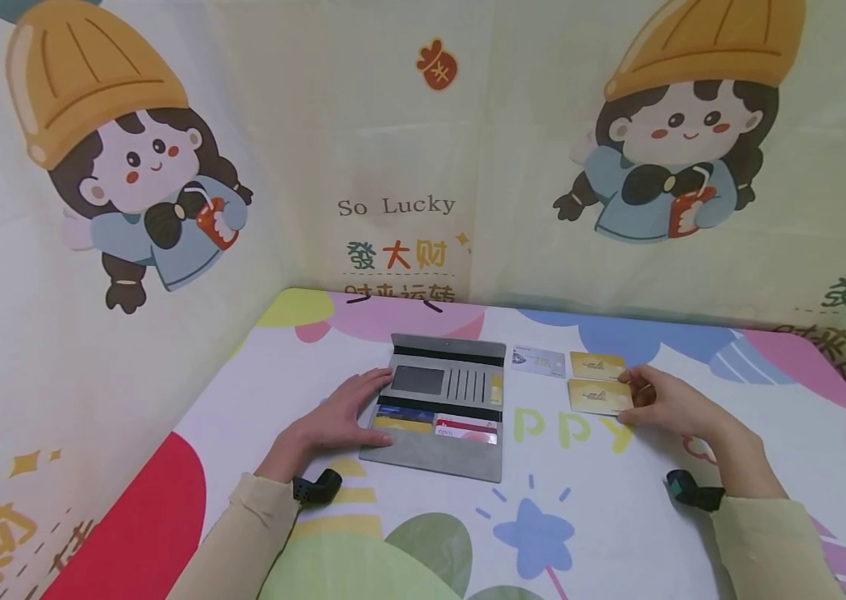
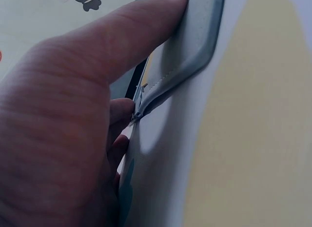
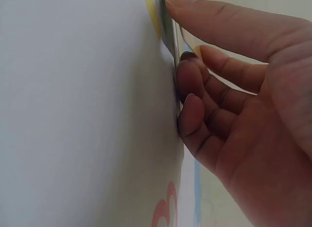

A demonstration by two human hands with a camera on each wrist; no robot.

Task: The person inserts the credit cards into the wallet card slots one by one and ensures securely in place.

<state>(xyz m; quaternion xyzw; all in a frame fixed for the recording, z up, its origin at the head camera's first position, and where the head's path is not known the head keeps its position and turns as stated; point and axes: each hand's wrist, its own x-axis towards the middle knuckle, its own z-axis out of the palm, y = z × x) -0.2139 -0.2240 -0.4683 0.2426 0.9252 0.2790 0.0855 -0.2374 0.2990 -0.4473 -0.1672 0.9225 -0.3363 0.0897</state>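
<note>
A grey wallet [image 1: 430, 457] lies unfolded on the table, with slots and a dark window panel [image 1: 418, 380] inside. My left hand [image 1: 340, 414] rests along its left edge, thumb on the lower flap and the other fingers at the upper left side. A blue and yellow card [image 1: 405, 418] and a red and white card [image 1: 466, 428] show in the lower pocket; a yellow card [image 1: 497, 389] shows at the right-hand slots. My right hand [image 1: 673, 404] pinches the right side of a gold card [image 1: 598, 397] between thumb and fingers. Another gold card [image 1: 595, 365] lies just behind it.
A silver-grey card [image 1: 538, 361] lies between the wallet and the gold cards. The table [image 1: 460, 508] has a colourful printed cover, and cartoon-printed sheets [image 1: 392, 125] hang behind and at the sides. A black wrist camera [image 1: 695, 490] sits on my right wrist.
</note>
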